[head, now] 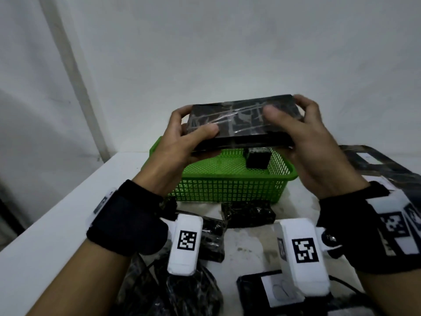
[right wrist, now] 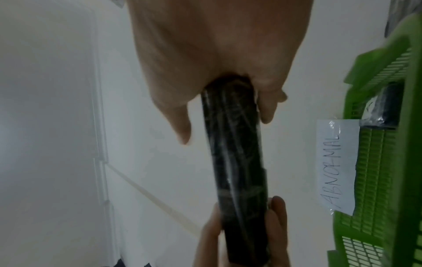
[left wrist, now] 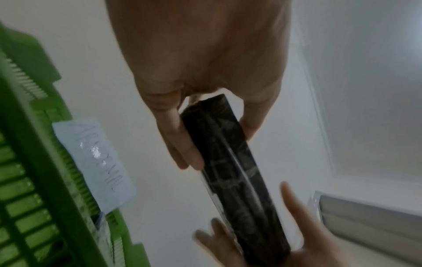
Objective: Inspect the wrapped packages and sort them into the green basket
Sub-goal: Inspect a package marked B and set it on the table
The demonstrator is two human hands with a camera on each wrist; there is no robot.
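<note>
Both hands, left hand (head: pixel 182 142) and right hand (head: pixel 316 142), grip opposite ends of my flat black plastic-wrapped rectangular package (head: pixel 241 122), long axis left-right, held directly above the green plastic mesh basket (head: pixel 227 185), so I'd just lower it.

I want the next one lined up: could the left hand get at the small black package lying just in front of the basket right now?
Probably not yet. The left hand grips one end of the flat black box, as does the right hand. The small package itself lies uncovered before the green basket.
</note>
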